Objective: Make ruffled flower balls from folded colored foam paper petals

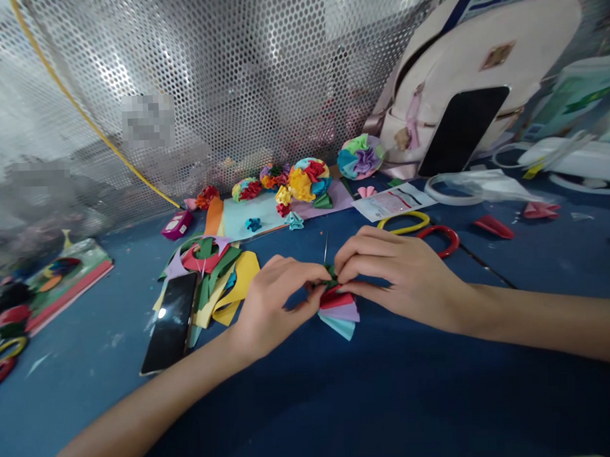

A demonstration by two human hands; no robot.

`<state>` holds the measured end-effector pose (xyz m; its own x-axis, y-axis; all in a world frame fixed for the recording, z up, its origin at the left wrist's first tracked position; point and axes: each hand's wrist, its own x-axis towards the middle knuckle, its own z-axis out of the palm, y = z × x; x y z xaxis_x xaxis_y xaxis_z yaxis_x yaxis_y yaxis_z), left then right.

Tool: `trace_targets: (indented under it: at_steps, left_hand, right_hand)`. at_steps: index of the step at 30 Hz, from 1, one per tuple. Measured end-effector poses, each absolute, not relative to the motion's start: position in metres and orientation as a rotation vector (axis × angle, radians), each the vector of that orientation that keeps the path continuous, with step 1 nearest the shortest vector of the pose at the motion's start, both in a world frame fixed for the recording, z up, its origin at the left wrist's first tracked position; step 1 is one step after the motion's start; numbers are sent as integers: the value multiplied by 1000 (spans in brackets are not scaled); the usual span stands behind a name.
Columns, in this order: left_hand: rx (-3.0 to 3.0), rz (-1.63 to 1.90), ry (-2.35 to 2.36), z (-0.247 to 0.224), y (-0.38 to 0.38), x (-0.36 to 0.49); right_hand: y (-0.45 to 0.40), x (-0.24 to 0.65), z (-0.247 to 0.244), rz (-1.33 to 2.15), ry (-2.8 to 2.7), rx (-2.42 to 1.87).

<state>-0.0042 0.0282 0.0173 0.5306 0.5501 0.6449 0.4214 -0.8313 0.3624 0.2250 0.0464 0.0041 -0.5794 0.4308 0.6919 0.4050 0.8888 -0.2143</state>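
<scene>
Forearms [161, 403] converge; fingers [304, 274] of left hand [267, 304] and right hand [399, 270] pinch folded strips [340, 312] from opposite sides.

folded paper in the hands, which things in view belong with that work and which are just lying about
Probably belongs: folded paper between left hand and right hand, needle-like rod, paper scraps, pompoms, scissors

Probably lying about: pale backpack, propped phone, flat phone, purple box
</scene>
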Motion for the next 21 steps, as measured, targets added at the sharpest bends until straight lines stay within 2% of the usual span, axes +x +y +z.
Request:
trace_targets:
  at_steps: [4, 11, 21]
  left_hand:
    - [2623, 1153, 736, 18, 30, -5]
    - [2476, 978, 928, 19, 28, -3]
    - [2348, 1061, 925, 17, 29, -4]
  right_hand:
    - [48, 226, 3, 102, -2249, -620]
    - [47, 223, 0, 152, -2240, -614]
    - [46, 223, -1, 137, -2228, -614]
